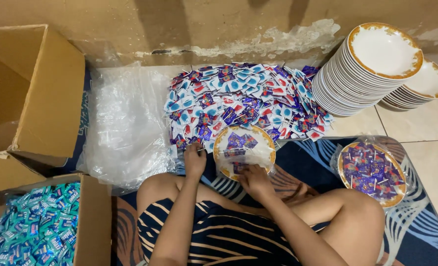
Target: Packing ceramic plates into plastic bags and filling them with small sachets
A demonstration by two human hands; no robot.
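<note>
A white plate with a gold rim [266, 144] lies on the mat in front of my crossed legs, with a few purple and blue sachets on it. My left hand [195, 160] rests at the plate's left edge, fingers closed on the edge of the sachet pile [248, 98]; what it holds is hidden. My right hand [255, 180] is at the plate's near rim, fingers curled over a sachet and clear wrapping. The heap of small red, blue and purple sachets spreads across the floor behind the plate.
Two tall stacks of gold-rimmed plates [367, 69] stand at the back right. A wrapped plate filled with purple sachets [371, 172] lies on the right. Clear plastic bags [125, 123] lie left. An open cardboard box [41, 93] and a box of teal sachets [36, 226] are far left.
</note>
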